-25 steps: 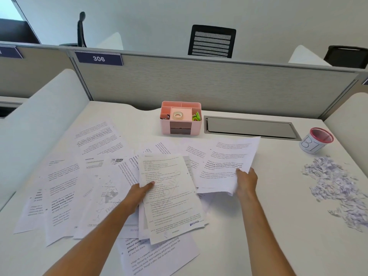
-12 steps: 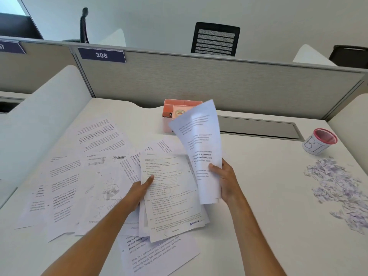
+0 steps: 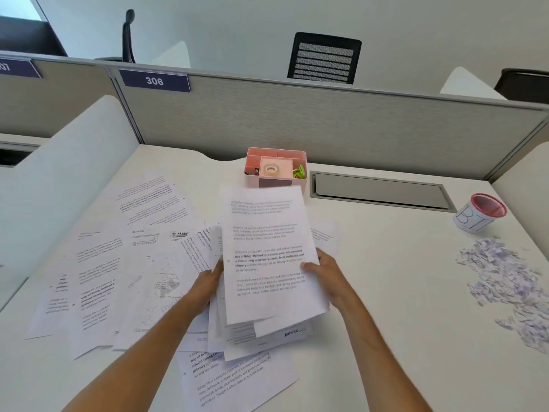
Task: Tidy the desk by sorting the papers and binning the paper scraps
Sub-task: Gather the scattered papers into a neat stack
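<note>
Hands, left (image 3: pixel 208 285) and right (image 3: pixel 325 275), grip opposite edges of the paper stack (image 3: pixel 267 263).

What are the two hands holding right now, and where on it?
Both grip the stack of papers: the right hand pinches its right edge with the thumb on top, the left hand holds its left edge.

The right hand (image 3: pixel 325 275) grips the right edge of a printed sheet (image 3: pixel 267 251), thumb on top. The sheet lies on a small stack of papers (image 3: pixel 261 334). The left hand (image 3: pixel 208 285) holds the stack's left edge. Loose sheets (image 3: pixel 118 263) cover the desk (image 3: pixel 386 322) to the left. Paper scraps (image 3: pixel 511 281) lie at right, near a red-rimmed cup (image 3: pixel 478 214). A pink organiser (image 3: pixel 276 169) stands behind the stack.
</note>
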Demonstrator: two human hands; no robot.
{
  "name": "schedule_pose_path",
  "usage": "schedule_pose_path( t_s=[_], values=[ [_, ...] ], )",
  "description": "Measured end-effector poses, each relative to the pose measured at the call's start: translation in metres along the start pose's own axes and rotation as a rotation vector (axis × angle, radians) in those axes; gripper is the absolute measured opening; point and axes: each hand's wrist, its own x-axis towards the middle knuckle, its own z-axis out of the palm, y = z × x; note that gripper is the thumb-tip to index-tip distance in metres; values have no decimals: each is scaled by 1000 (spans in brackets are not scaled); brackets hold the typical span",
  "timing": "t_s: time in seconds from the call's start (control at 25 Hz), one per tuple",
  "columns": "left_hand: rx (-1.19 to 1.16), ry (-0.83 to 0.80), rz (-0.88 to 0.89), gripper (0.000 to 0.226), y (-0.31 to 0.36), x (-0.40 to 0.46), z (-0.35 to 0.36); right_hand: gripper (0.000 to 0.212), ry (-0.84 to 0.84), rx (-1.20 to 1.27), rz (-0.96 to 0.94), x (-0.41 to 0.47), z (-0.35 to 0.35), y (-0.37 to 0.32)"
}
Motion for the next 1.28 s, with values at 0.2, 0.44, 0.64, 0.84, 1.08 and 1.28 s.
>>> schedule_pose_path(
  t_s=[0.2, 0.44, 0.64, 0.84, 1.08, 1.28],
  values=[
    [-129, 15, -72, 61, 4, -2, 2, 53, 28, -429, 84, -3, 7, 39],
    [-140, -15, -20, 36, -2, -5, 7, 46, 3, -746, -24, -6, 20, 40],
    [-175, -36, 140, 26, 20, -21, 14, 75, 136, -588, -33, -6, 1, 27],
    [-233, -211, 303, 34, 71, -38, 17, 55, 72, 11, -125, -9, -29, -15],
    [-236, -326, 508, 52, 108, -44, 33, 30, 24, 75, -323, -19, -37, -55],
    [-186, -311, 532, 41, 121, -45, 39, 20, 90, 131, -364, -25, -25, -50]
  ],
)
